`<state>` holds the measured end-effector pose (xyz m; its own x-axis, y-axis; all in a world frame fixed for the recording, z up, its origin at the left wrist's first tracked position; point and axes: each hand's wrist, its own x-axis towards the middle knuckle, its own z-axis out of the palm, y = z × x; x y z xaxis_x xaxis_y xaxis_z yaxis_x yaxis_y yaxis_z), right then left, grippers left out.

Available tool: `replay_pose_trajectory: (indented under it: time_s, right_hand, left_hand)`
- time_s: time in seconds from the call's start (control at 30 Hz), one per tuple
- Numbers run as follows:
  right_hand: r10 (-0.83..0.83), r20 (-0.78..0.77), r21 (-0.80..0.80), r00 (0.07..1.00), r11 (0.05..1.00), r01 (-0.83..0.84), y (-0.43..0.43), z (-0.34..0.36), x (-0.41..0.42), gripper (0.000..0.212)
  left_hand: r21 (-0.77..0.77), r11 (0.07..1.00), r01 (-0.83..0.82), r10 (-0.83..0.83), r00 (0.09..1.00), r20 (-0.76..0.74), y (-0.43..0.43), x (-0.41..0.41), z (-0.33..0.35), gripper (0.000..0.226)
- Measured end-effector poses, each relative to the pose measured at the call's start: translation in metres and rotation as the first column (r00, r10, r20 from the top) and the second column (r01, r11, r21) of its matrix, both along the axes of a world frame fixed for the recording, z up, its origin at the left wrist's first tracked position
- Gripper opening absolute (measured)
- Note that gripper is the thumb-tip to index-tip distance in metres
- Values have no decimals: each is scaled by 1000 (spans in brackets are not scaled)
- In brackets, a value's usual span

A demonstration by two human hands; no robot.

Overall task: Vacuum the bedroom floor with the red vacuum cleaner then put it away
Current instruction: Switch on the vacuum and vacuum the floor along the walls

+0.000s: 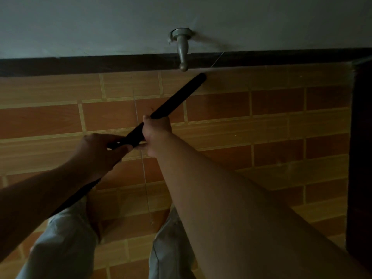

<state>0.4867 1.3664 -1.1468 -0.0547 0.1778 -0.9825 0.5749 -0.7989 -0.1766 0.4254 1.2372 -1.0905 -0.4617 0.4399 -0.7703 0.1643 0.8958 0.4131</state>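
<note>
Grips black wand [177, 97] in left hand [98, 152] and right hand [157, 131], fingers [120, 151] curled tight round it, over orange tiled floor [261, 125]; dark skirting [80, 65] far.

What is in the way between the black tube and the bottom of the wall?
Nothing visible lies on the floor between the tip of the black tube and the dark skirting. A grey doorstop sticks out of the wall just beside the tip, so it could bump there.

Single head-worn view, tipped down and forward: orange-brown tiled floor [281, 121] fills it, dark skirting board [60, 65] and pale wall [80, 23] up top, left hand [98, 152] and right hand [157, 131] close at mid-frame, gripping a long black tube [177, 97].
</note>
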Motion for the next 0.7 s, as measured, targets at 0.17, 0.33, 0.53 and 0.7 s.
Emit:
replay_pose_trajectory:
  time_s: [0.17,0.33,0.53,0.7]
  right_hand:
    - [54,38,-36,998,998,-53,-11,1,37,47]
    - [42,46,-51,998,998,-40,0,-1,44,46]
    - [23,35,30,999,999,-24,34,-1,29,47]
    - [50,67,19,997,998,-51,49,6,44,49]
  left_hand:
    - [-30,1000,0,1,1000,31,-14,33,6,32]
    - [-41,999,-28,29,999,26,-6,41,4,33]
    - [3,1000,-5,5,1000,-26,36,31,0,30]
    - [5,1000,-16,16,999,43,45,45,0,30]
